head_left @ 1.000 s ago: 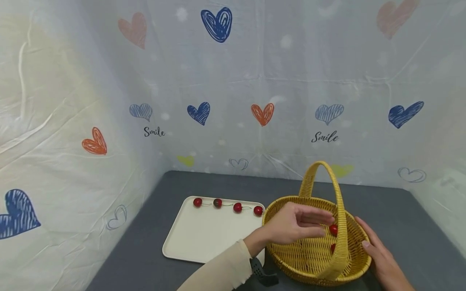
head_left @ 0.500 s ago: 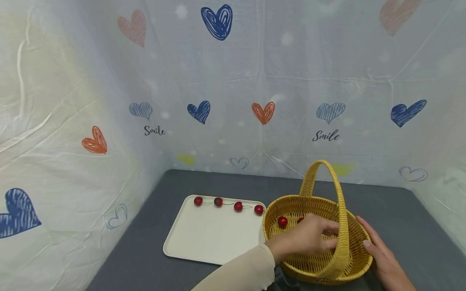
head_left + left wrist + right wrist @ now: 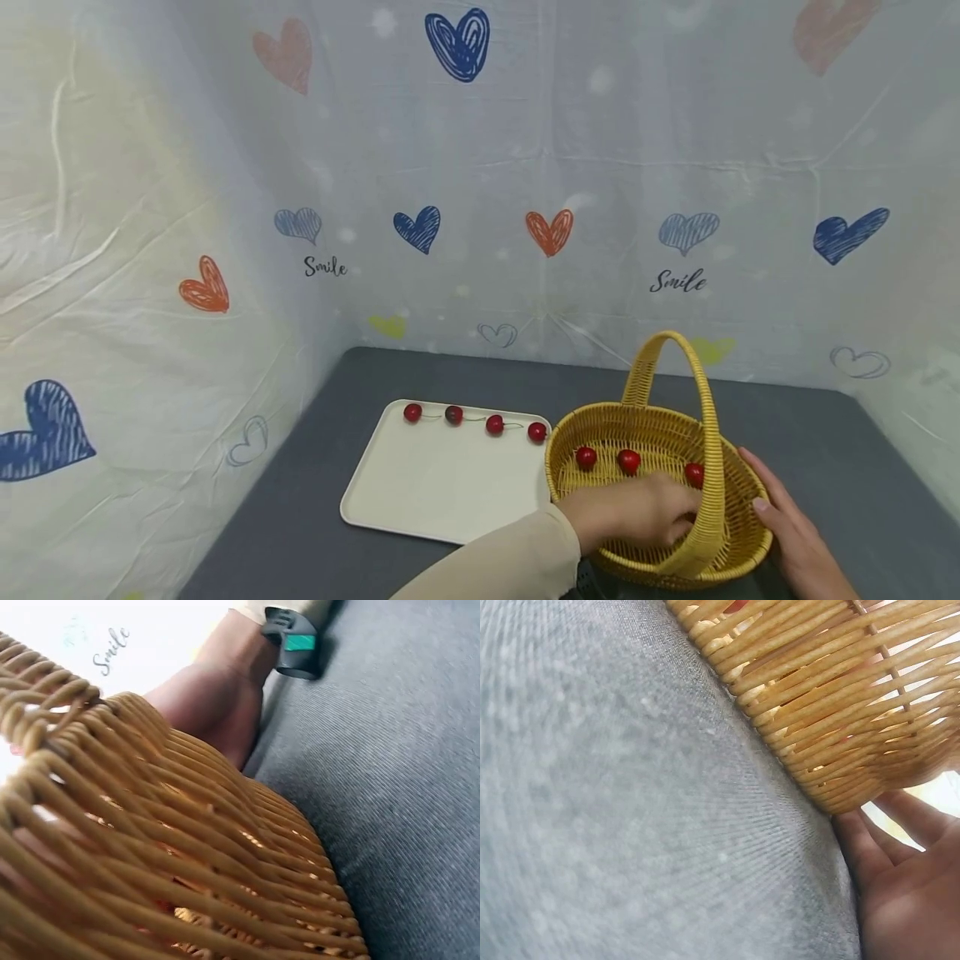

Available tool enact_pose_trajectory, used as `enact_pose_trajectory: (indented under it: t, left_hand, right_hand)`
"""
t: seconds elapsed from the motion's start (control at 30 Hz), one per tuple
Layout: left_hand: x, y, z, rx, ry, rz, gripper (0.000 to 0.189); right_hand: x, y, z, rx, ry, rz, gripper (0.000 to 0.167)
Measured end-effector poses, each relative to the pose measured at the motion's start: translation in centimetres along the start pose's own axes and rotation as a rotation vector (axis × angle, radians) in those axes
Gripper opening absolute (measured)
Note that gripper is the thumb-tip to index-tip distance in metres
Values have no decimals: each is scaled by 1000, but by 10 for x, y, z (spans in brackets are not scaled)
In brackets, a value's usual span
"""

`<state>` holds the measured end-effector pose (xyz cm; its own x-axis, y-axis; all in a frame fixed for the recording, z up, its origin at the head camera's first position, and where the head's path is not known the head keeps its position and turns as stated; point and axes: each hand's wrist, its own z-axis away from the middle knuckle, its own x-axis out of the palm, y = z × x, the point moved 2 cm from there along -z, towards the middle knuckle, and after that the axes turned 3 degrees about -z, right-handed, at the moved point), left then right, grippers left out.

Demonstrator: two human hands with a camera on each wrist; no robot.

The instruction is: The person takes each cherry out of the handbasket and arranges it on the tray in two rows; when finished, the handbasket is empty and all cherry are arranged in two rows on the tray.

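Observation:
My left hand (image 3: 656,508) is down inside a yellow wicker basket (image 3: 600,417), beneath its arched handle. Its fingers bend downward and the fingertips are hidden; I cannot tell whether they pinch anything. Three red cherries show in the basket: one cherry (image 3: 586,457) at the left, another cherry (image 3: 628,462) beside the hand, and a third cherry (image 3: 694,475) by the handle. In the left wrist view, woven wall (image 3: 195,825) covers most of that hand. My right hand (image 3: 798,533) grips the basket's right side, thumb at the rim and fingers along the outer wall.
Left of the basket, against it in the head view, lies a cream tray (image 3: 442,475). Several stemmed cherries (image 3: 494,425) line its far edge. The dark grey table (image 3: 300,508) ends at a hanging sheet (image 3: 465,167) printed with hearts.
The left hand, first open above the basket, has gone down into it and then lower toward its near side, uncovering cherries at the left. The right hand keeps its hold on the basket.

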<state>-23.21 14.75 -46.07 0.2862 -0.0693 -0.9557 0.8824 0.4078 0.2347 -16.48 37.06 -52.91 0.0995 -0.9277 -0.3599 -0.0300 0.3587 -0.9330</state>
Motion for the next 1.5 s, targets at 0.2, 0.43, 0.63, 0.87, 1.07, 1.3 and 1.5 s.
enact_pose_trajectory:
  t: [0.2, 0.43, 0.63, 0.87, 1.07, 1.3, 1.5]
  left_hand:
    - [0, 1, 4, 66, 57, -102, 18]
    - [0, 2, 10, 88, 81, -82, 19]
    - [-2, -2, 13, 82, 168, -43, 18]
    - [-15, -6, 30, 71, 362, 19, 23]
    - [-31, -12, 66, 65, 502, 134, 24]
    - [-38, -31, 129, 55, 628, 302, 26]
    - [-31, -50, 186, -23, 659, 519, 23]
  right_hand:
    - [0, 1, 0, -8, 8, -7, 61]
    - [0, 0, 0, -3, 2, -23, 61]
    - [1, 1, -1, -36, 5, -33, 61]
    - [2, 2, -1, -27, -5, -74, 61]
    - [1, 4, -1, -41, 10, -85, 61]
    - [1, 6, -3, -43, 8, -90, 62]
    - [1, 5, -2, -22, 2, -95, 62]
